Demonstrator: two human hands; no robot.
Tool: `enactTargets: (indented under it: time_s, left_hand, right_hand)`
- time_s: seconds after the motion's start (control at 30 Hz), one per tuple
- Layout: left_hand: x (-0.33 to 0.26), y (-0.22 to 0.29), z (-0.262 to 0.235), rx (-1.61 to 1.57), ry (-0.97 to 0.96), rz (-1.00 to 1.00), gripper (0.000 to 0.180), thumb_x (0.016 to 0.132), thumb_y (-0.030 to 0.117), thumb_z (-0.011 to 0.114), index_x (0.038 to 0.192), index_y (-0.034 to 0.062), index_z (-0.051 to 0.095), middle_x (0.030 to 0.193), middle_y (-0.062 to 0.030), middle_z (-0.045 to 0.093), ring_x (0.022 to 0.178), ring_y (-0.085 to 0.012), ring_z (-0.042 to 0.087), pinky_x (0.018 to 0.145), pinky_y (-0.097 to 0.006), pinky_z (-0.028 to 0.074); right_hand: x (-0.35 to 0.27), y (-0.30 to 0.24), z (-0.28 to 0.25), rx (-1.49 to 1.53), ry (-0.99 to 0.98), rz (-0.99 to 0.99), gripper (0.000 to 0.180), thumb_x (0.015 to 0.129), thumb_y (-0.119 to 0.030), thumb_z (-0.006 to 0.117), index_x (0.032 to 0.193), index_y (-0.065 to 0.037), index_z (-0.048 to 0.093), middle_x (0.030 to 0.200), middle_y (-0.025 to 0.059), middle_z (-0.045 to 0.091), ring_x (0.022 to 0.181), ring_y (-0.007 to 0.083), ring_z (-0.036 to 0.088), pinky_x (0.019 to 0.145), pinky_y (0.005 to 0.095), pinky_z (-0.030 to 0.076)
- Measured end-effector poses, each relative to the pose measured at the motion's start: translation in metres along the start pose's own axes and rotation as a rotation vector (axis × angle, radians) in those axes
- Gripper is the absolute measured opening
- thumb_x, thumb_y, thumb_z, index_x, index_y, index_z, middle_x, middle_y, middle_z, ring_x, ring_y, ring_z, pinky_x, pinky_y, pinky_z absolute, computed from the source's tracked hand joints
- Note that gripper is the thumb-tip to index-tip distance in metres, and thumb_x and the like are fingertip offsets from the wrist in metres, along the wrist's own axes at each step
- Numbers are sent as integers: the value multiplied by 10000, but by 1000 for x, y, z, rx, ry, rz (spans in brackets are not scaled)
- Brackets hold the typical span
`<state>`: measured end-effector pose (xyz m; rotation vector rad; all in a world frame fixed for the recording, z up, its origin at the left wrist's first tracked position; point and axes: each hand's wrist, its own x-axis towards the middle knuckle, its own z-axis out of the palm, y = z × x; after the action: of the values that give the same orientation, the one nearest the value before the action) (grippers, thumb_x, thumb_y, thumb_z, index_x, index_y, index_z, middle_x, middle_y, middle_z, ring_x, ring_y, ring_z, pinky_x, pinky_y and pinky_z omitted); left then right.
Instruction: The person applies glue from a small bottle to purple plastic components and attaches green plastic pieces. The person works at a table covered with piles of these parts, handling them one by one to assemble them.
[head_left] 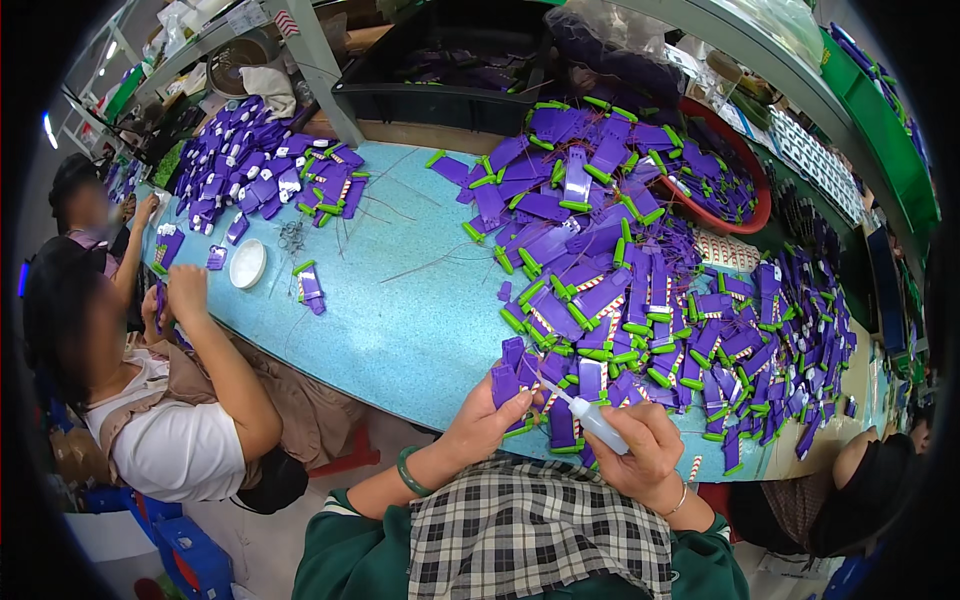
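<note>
My left hand (478, 428), with a green bangle at its wrist, grips a flat purple plastic piece (508, 384) between thumb and fingers. My right hand (648, 455) is wrapped round a translucent squeeze bottle (601, 426) with a long thin nozzle. The bottle is tilted, its nozzle pointing up and left at the held piece; whether the tip touches cannot be made out. Just beyond both hands lies a large heap of purple pieces with bright green ends (600, 290), many with red-and-white striped strips and thin wires.
A red basin (765, 205) of similar pieces and a black bin (440, 95) stand at the back. Further left are a white round tub (248, 263) and a pile of purple-and-white pieces (225, 165). Co-workers sit at left, one in a white shirt (190, 450), and at right (850, 490).
</note>
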<state>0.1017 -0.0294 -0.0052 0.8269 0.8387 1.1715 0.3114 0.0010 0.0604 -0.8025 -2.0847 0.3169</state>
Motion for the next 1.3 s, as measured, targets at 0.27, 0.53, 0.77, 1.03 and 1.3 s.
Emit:
enactTargets:
  time_s: [0.27, 0.53, 0.77, 1.03, 1.3]
  left_hand:
    - [5, 0, 12, 198, 77, 103, 259, 981, 140, 504, 1199, 9, 457, 1005, -32, 568, 901, -81, 541, 813, -262, 460]
    - [4, 4, 11, 204, 40, 108, 269, 980, 121, 497, 1217, 5, 446, 1048, -56, 575, 918, -96, 557, 824, -274, 473]
    - [7, 4, 0, -396, 16, 43, 448, 932, 144, 575, 1318, 6, 394, 1118, -117, 536, 970, -199, 571, 797, -347, 506]
    - [5, 9, 2, -342, 14, 106, 468, 946, 161, 562, 1341, -3, 372, 1089, -103, 542, 963, -183, 576, 805, -338, 500]
    - [4, 5, 1, -290, 27, 103, 482, 933, 110, 555, 1361, 8, 358, 1146, -124, 532, 949, -212, 587, 805, -349, 498]
  right_hand:
    - [-1, 0, 1, 24, -13, -16, 420, 634, -33, 832, 1011, -20, 649, 778, 88, 586, 599, 181, 556, 502, 279, 442]
    - [-1, 2, 0, 7, -35, -24, 423, 636, -41, 837, 1014, -19, 648, 783, 88, 591, 604, 180, 559, 504, 282, 445]
    - [-2, 0, -1, 22, -3, 9, 426, 631, -25, 826, 1021, -29, 653, 788, 86, 590, 601, 182, 563, 514, 282, 453]
    - [-1, 1, 1, 6, -20, 17, 418, 629, -42, 832, 1004, -39, 648, 771, 84, 606, 595, 189, 573, 514, 282, 456]
    - [-1, 1, 1, 9, -41, 10, 402, 638, -52, 833, 992, -31, 643, 774, 91, 620, 594, 190, 576, 512, 285, 457]
